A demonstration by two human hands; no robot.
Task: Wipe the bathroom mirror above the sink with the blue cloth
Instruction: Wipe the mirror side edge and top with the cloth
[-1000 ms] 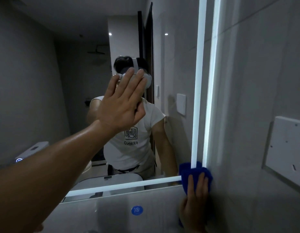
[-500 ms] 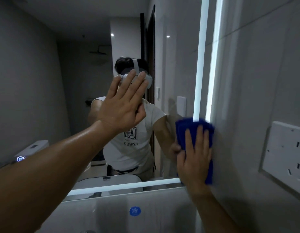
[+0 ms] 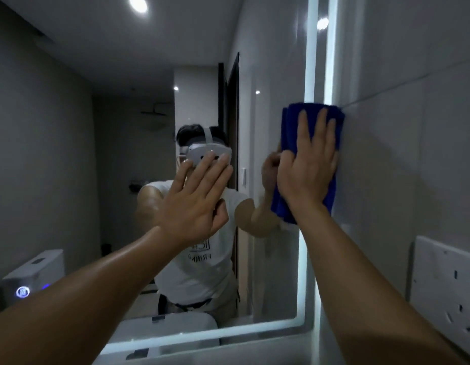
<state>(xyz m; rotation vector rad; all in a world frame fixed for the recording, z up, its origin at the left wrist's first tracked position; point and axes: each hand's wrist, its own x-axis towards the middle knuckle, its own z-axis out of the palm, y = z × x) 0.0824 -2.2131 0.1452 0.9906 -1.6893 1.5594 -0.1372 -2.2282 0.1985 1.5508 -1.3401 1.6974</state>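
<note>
- Dim grey bathroom, seen mostly as a reflection in the mirror (image 3: 96,154); a lit strip (image 3: 311,61) runs down its right edge and another along the bottom. A tiled wall (image 3: 413,154) adjoins it on the right, with a white socket plate (image 3: 447,291) lower down.
- The blue cloth (image 3: 290,127) is folded into a thick pad and lies flat over the mirror's right edge, spanning the lit strip and just reaching the wall.
- The right hand (image 3: 307,175) presses it there with the palm. Its fingers (image 3: 322,127) are straight and spread apart, not curled round the fabric.
- The left hand (image 3: 194,206) is raised flat towards the glass further left, fingers (image 3: 210,175) straight and nearly together, holding nothing. It looks to be bracing on the glass, though contact cannot be confirmed.
- Handling, as a judgement:
  - The cloth looks soft, light and limp, so it should follow the hand only while pressed.
  - A broad flat palm across its middle suits it best, since a loose corner could fold under or slip.
  - The mirror is rigid, smooth and breakable, so even, moderate pressure is wise, with care near the edge and the socket.
- No container shows, and the sink lies out of view below.
</note>
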